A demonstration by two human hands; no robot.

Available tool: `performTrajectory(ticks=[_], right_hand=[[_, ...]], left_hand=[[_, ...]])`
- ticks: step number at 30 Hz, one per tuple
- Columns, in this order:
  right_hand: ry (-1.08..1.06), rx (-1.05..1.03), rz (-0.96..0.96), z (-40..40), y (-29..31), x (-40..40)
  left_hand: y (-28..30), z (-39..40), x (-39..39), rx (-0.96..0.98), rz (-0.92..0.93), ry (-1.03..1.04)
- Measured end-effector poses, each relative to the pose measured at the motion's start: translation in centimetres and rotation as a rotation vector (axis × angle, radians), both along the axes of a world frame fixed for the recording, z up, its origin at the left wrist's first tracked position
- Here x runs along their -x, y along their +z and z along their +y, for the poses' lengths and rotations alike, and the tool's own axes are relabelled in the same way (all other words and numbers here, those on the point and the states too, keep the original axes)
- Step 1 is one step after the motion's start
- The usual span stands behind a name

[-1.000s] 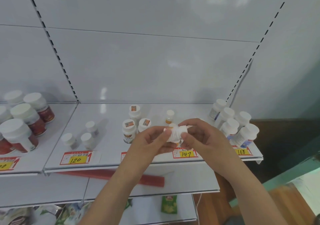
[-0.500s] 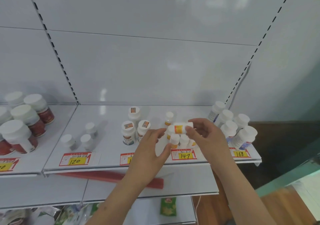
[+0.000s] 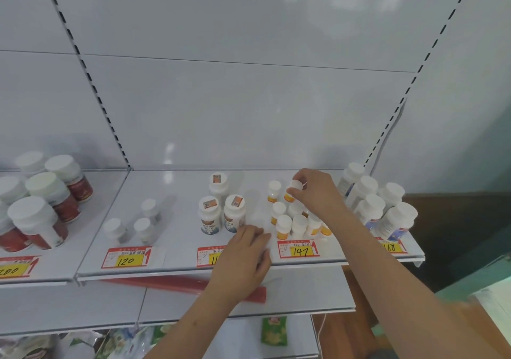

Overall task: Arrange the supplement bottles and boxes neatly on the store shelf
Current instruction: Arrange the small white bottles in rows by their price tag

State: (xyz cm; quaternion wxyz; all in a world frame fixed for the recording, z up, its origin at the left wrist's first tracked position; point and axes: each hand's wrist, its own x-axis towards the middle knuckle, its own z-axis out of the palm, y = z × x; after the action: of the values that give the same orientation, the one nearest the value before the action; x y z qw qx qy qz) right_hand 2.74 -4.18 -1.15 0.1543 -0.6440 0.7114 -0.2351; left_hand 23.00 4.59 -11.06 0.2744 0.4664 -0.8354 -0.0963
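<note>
My right hand [image 3: 315, 190] pinches the cap of a small white bottle with an orange label [image 3: 293, 191], upright at the back of a cluster of several like bottles [image 3: 293, 220] above the 147 price tag [image 3: 300, 249]. My left hand [image 3: 243, 256] rests palm down on the front of the white shelf [image 3: 177, 237], fingers relaxed, holding nothing, just right of three blue-labelled bottles [image 3: 222, 212].
Three small white bottles [image 3: 132, 223] stand above the 120 tag. Large red-labelled jars [image 3: 41, 206] fill the left shelf section. Several white bottles with blue labels [image 3: 378, 206] crowd the right end. A red strip [image 3: 188, 285] lies on the lower shelf.
Both hands held the small bottle in front of the shelf. Now my right hand has carried it to the back of the cluster, and my left hand has dropped to the shelf front.
</note>
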Motion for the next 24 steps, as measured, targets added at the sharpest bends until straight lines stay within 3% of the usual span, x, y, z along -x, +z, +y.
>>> performTrajectory(ticks=[6, 14, 21, 24], right_hand=[[0.068, -0.181, 0.218, -1.5, -0.2, 0.2], [0.152, -0.106, 0.135, -2.7, 0.2, -1.5], [0.106, -0.226, 0.313, -2.8, 0.5, -1.3], [0.084, -0.23, 0.306, -2.8, 1.1, -0.9]], left_hand=[[-0.2, -0.1, -0.1, -0.027, -0.001, -0.001], [-0.1, -0.1, -0.2, -0.04, 0.021, 0.01], [0.3, 0.1, -0.2, -0.067, 0.015, 0.017], [0.4, 0.2, -0.2, -0.075, 0.013, 0.018]])
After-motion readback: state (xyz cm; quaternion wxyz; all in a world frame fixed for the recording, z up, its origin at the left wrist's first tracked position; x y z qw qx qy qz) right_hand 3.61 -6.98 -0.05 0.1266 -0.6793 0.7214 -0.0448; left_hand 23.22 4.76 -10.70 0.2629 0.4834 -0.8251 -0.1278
